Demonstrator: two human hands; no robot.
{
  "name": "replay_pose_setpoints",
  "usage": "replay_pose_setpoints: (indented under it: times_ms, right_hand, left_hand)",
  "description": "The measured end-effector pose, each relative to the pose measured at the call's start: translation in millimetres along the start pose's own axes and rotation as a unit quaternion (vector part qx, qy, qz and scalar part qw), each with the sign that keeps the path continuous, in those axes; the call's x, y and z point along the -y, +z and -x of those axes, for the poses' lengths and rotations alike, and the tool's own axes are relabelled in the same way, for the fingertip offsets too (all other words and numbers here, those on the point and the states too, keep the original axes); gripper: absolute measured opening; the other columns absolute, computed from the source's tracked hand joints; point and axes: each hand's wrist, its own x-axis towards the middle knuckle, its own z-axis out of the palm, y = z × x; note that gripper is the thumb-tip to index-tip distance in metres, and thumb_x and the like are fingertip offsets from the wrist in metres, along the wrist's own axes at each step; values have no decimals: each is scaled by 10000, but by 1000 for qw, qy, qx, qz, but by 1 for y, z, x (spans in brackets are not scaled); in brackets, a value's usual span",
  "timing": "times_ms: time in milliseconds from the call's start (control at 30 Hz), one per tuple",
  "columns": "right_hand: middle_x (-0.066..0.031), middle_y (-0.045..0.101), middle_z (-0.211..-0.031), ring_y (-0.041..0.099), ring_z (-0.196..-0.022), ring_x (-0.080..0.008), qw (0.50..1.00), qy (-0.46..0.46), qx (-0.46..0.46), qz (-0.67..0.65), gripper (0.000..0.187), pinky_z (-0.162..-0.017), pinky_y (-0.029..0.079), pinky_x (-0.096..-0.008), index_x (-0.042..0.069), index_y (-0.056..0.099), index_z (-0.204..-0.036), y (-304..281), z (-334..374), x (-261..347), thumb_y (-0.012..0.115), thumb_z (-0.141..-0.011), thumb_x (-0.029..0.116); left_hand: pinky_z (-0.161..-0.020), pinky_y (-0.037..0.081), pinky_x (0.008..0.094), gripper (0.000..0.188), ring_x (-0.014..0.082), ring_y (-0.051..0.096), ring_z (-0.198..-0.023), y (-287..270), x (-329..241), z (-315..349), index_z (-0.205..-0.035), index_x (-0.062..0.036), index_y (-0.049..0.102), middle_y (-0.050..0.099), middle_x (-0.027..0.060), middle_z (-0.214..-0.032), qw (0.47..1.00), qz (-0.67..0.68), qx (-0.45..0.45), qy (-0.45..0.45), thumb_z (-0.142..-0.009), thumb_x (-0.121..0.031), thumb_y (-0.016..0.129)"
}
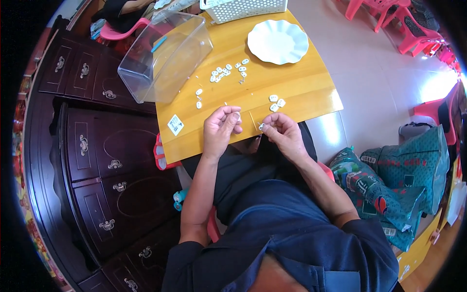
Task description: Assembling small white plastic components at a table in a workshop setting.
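Note:
My left hand [223, 127] is closed over the table's near edge, thumb and fingers pinching a small white piece [238, 116] that is mostly covered. To its right my right hand [286, 135] pinches another small white piece with dark marks [261, 126] between thumb and forefinger. A thin tan stick-like strip [252, 120] shows upright between the two hands; I cannot tell whether either hand holds it. Three white pieces with dark marks [274, 98] lie just beyond my right hand. Two more oval ones [199, 92] lie beyond and left of my left hand.
Several similar pieces [221, 73] lie mid-table. A clear plastic bin [141, 80] stands at the left edge, a white scalloped plate [278, 43] at far right, a white perforated basket [245, 10] behind. A square printed card [175, 125] lies near left. Dark drawers [116, 131] flank the table.

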Motion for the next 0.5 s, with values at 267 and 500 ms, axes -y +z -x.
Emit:
replay_pose_setpoints:
  times_ms: [267,500]
  right_hand:
    - [44,627,-864,543,-722,-9,1000,15,7,4,105,-617,432,-169,51,627,-1037,0,1,0,662,-947,93]
    - [39,612,-844,524,-662,-6,1000,9,4,4,127,-606,452,-171,21,635,-1041,0,0,-2,667,-925,63]
  left_hand:
    - [-671,529,213,218,56,600,-703,8,-3,6,-1184,-20,640,636,16,-883,996,-72,61,-7,-1008,-106,544]
    - [-682,524,221,227,67,606,-726,14,-8,8,-1165,-8,662,660,21,-924,989,-129,77,18,-982,-51,535]
